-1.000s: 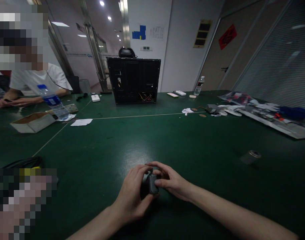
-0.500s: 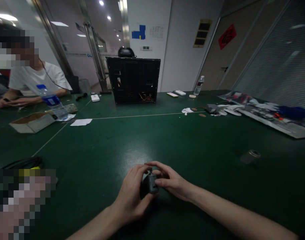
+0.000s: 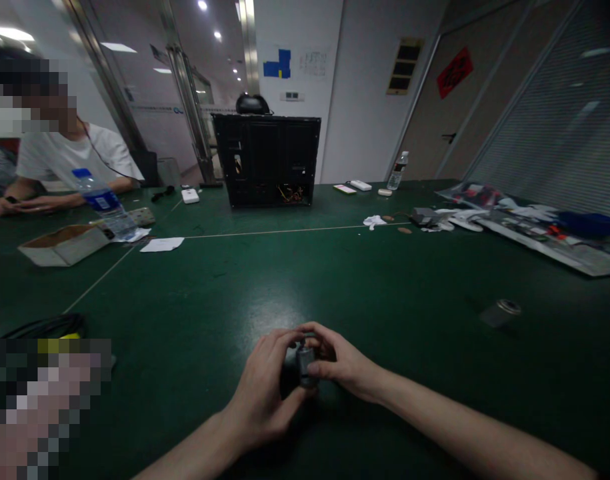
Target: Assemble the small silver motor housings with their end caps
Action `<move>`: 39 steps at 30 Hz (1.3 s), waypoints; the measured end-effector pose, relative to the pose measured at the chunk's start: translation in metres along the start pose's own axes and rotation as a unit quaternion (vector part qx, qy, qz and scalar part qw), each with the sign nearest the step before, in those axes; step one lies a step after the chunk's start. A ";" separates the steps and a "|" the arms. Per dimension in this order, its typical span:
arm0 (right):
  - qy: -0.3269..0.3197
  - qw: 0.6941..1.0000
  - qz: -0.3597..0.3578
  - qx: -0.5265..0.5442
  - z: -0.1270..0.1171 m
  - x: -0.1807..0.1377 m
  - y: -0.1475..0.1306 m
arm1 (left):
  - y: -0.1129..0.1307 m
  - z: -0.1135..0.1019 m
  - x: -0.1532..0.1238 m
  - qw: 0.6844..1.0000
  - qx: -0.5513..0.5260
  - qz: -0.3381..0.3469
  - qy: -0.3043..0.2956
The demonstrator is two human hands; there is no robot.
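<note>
Low in the middle of the head view, a small grey motor point(image 3: 305, 357), a metal cylinder with a thin stub on top, is held just above or on the green table. My left hand point(image 3: 268, 380) curls round it from the left, fingertips by the top stub and thumb near the base. From the right, my right hand point(image 3: 345, 363) grips it, with the thumb on its front side and the fingers behind. Those rear fingers are partly hidden. Some way off to the right, a metal cylinder point(image 3: 501, 313) rests on the table.
A black computer case point(image 3: 272, 160) stands at the back. On the left are an open box point(image 3: 59, 247), a water bottle point(image 3: 102, 203) and coiled cable point(image 3: 45, 327). A person point(image 3: 79, 153) sits there. A cluttered tray point(image 3: 559, 247) lies at right.
The motor has turned slightly about its upright axis; the dark slot low on it has shifted left. My right thumb has moved a little left across it. My left hand stays nearly still.
</note>
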State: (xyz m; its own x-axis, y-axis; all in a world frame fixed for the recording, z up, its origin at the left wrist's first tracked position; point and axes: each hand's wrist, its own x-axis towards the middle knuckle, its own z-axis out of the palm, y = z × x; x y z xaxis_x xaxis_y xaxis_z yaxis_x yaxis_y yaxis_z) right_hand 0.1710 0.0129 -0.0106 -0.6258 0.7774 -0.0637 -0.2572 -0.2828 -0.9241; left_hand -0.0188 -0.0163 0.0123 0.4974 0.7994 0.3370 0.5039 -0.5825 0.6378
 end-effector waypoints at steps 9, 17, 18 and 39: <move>-0.037 0.997 -0.011 0.073 0.000 -0.001 -0.002 | -0.002 0.002 0.001 1.000 0.010 -0.005 0.015; -0.011 1.000 -0.001 0.028 0.001 -0.001 -0.002 | 0.000 0.001 0.002 1.000 0.017 -0.008 -0.006; -0.010 1.000 -0.001 0.023 0.001 -0.001 -0.002 | 0.000 0.001 0.002 1.000 0.017 -0.009 -0.007; -0.020 0.999 -0.017 -0.034 0.000 0.000 0.000 | -0.001 0.001 0.001 0.999 0.018 0.021 -0.020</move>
State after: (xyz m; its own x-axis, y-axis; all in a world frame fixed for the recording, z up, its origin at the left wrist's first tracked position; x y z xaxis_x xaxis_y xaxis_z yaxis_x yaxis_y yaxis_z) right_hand 0.1712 0.0126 -0.0102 -0.6468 0.7624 -0.0180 -0.2292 -0.2169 -0.9489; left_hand -0.0181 -0.0150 0.0113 0.5468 0.7674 0.3348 0.5067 -0.6217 0.5973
